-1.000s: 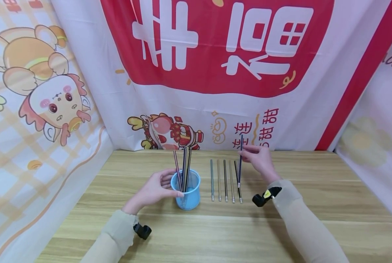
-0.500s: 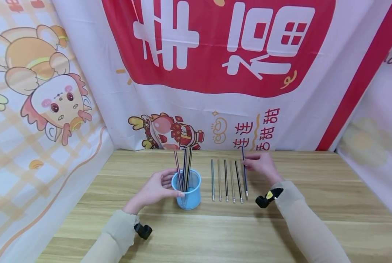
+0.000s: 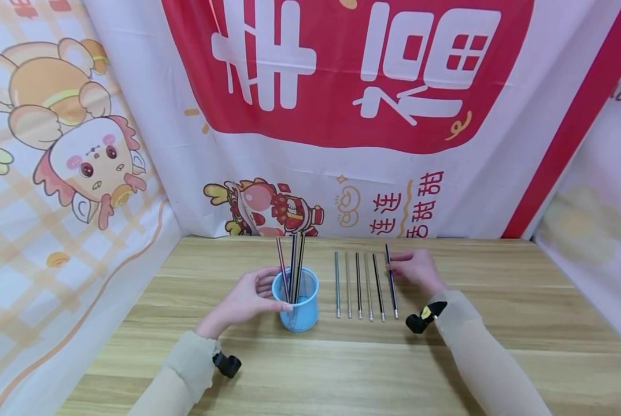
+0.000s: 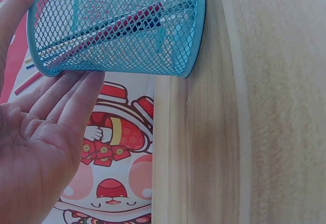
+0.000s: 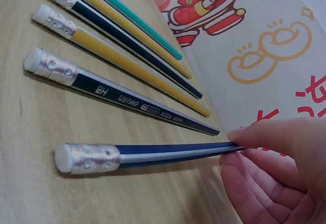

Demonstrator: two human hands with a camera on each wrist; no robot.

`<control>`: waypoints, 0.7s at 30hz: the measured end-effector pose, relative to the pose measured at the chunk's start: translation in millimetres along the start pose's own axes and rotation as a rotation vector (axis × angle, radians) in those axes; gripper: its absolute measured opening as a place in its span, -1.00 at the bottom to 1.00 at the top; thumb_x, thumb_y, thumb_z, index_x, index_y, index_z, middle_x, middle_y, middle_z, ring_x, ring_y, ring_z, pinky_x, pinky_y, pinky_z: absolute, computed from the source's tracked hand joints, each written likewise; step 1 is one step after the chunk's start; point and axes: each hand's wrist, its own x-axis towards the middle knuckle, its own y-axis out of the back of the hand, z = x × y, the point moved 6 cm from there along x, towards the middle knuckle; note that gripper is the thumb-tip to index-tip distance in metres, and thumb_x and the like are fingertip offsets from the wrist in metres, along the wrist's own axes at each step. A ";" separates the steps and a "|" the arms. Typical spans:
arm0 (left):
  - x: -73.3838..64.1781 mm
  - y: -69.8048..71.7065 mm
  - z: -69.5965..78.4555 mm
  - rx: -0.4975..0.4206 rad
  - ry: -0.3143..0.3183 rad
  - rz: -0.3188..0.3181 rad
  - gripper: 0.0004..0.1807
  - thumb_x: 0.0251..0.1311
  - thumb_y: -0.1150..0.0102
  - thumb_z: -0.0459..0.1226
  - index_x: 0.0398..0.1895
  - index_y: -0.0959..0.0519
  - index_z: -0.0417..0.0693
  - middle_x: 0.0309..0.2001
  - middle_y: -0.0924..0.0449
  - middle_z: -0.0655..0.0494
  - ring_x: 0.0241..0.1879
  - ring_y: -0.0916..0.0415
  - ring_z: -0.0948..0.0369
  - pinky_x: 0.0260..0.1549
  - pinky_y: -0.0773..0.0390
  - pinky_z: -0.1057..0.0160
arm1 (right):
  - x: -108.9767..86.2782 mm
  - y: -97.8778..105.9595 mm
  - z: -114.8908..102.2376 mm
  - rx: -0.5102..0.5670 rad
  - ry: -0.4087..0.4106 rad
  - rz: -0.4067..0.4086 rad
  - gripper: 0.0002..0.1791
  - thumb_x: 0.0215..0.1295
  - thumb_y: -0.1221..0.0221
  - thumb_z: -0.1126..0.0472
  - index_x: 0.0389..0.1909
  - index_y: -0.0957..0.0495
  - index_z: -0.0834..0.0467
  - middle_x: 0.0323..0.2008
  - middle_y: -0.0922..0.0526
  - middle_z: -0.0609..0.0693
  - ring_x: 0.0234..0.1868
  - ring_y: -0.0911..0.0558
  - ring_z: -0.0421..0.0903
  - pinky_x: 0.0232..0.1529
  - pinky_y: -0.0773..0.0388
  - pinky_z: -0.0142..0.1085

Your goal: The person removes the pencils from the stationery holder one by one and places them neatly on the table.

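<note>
My left hand (image 3: 248,297) holds a light-blue mesh pencil cup (image 3: 302,316), thumb at its near side and fingers at its far side. Several pencils (image 3: 296,254) lean inside the cup; in the left wrist view they show through the mesh (image 4: 117,15). With thumb and fingertips my right hand (image 3: 416,267) pinches a dark-blue striped pencil (image 5: 153,154) near its far end. That pencil lies at the right end of a row, its white eraser toward the near side. Beside it is a black HB pencil (image 5: 127,96), then yellow, black and green ones.
The row of pencils (image 3: 358,286) lies on the wooden table (image 3: 342,375) to the right of the cup. A printed cloth (image 3: 331,162) hangs along the table's back edge, with more cloth at the left (image 3: 81,231) and right sides.
My right hand has brought the dark-blue pencil down and to the right, from above the black pencil to the row's right end. The left hand stays at the cup.
</note>
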 end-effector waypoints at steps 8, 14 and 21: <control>0.2 -0.2 0.3 -0.002 0.000 0.001 -0.07 0.03 -0.60 -0.27 0.47 -0.31 -0.26 0.36 -0.43 -0.18 0.31 -0.42 -0.05 0.28 -0.47 0.07 | -1.1 -2.6 4.1 -0.015 -0.019 0.010 -0.58 0.22 -0.42 0.26 0.09 -0.65 0.29 -0.14 -0.76 0.15 -0.33 -0.73 -0.10 -0.25 -0.72 -0.34; 0.0 -0.2 -0.1 -0.005 0.005 0.000 -0.06 0.03 -0.60 -0.26 0.47 -0.31 -0.26 0.36 -0.43 -0.18 0.32 -0.42 -0.06 0.28 -0.46 0.06 | -2.1 -4.6 8.2 -0.009 -0.020 0.023 -0.59 0.20 -0.44 0.27 0.06 -0.67 0.30 -0.14 -0.75 0.16 -0.37 -0.72 -0.12 -0.29 -0.72 -0.36; 0.1 -0.2 0.8 -0.011 0.002 -0.003 -0.05 0.02 -0.60 -0.27 0.47 -0.30 -0.26 0.37 -0.42 -0.19 0.32 -0.42 -0.06 0.28 -0.46 0.07 | -3.3 -6.8 8.3 0.000 -0.022 0.049 -0.62 0.18 -0.44 0.31 0.01 -0.68 0.34 -0.21 -0.75 0.16 -0.42 -0.70 -0.14 -0.34 -0.72 -0.36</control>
